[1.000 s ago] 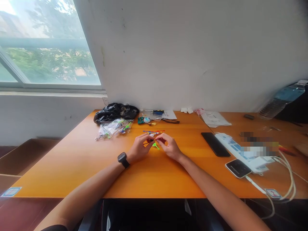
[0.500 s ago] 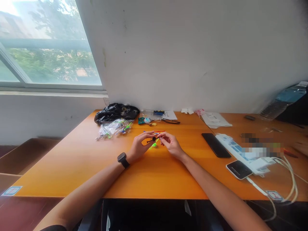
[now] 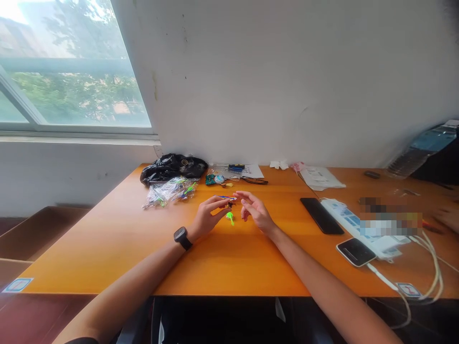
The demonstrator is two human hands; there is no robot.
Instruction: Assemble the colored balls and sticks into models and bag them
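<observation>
My left hand (image 3: 210,214), with a dark watch on its wrist, pinches a small black piece (image 3: 231,205) at its fingertips. The piece is partly hidden by the fingers and its kind is too small to tell. Close on the right is my right hand (image 3: 257,213), its fingers apart and curved, with nothing visible in them. Below the fingertips, a bright green small part (image 3: 230,218) with a thin stem lies on the table. Just behind the hands are thin blue, red and yellow pieces (image 3: 228,197), partly covered by the fingers.
A black plastic bag (image 3: 172,169) and clear bags of colourful parts (image 3: 170,192) lie at the back left. To the right are a black phone (image 3: 322,216), a white power strip (image 3: 344,217) with cables, and a white-edged device (image 3: 356,252). Another person's hand (image 3: 448,217) shows at the far right.
My right fingers have let go of the black piece and spread apart from it. The piece stays with my left hand, turned and less visible. The green part shows more fully.
</observation>
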